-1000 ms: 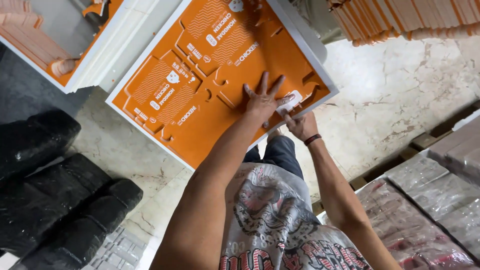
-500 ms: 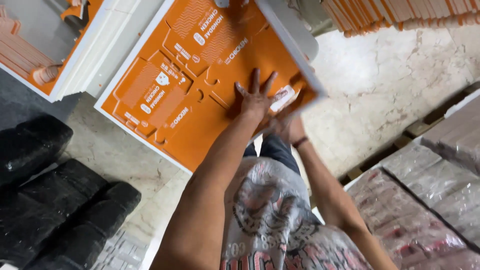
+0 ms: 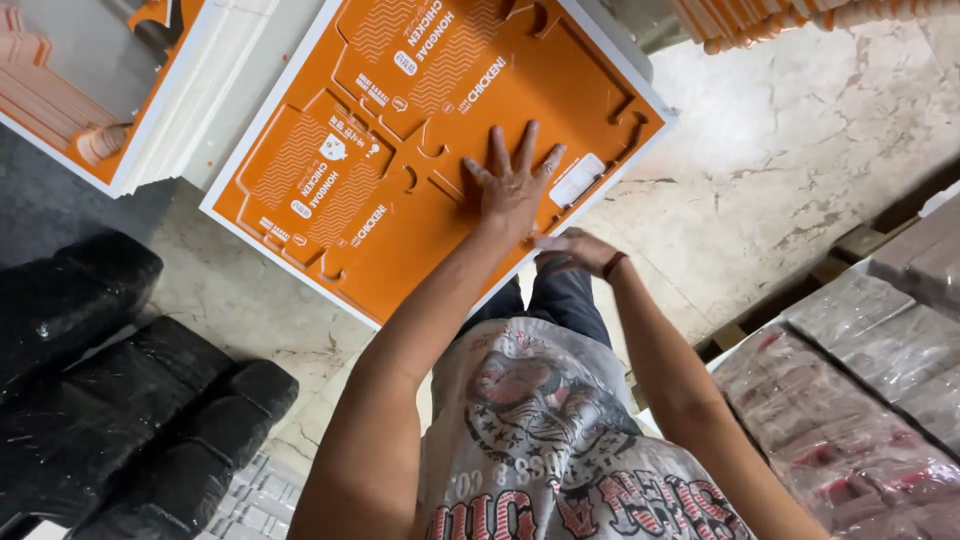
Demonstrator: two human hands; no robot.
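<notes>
Orange die-cut cardboard sheet [image 3: 400, 150] lies on top of a white-edged stack [image 3: 640, 150], filling the upper middle of my view from about eleven o'clock to one o'clock. It is printed with white patterns and lettering and cut through with curved slots and tabs.

My left hand [image 3: 512, 180] rests flat on the sheet near its lower right corner, palm down, all fingers spread wide and straight, gripping nothing. Just to its right, at three o'clock from it, a small pale rectangular label [image 3: 578, 180] sits on the sheet.

My right hand [image 3: 575, 250] is below the left, at about five o'clock from it, at the stack's near edge. It looks loosely curled with the fingers pointing left, and I cannot tell whether it pinches the edge or only touches it. A dark band [image 3: 613, 265] circles that wrist.

At six o'clock I see my own grey printed shirt [image 3: 540, 440] and dark trousers [image 3: 560, 295].

Outward from there: a second stack of orange sheets [image 3: 90, 90] sits at ten o'clock, and fanned orange card edges [image 3: 780, 20] show at one o'clock. Black bulky bundles [image 3: 110, 380] lie at eight o'clock, and plastic-wrapped reddish packs [image 3: 860, 400] sit at four o'clock. Everything rests on a pale, cracked stone floor [image 3: 790, 170].
</notes>
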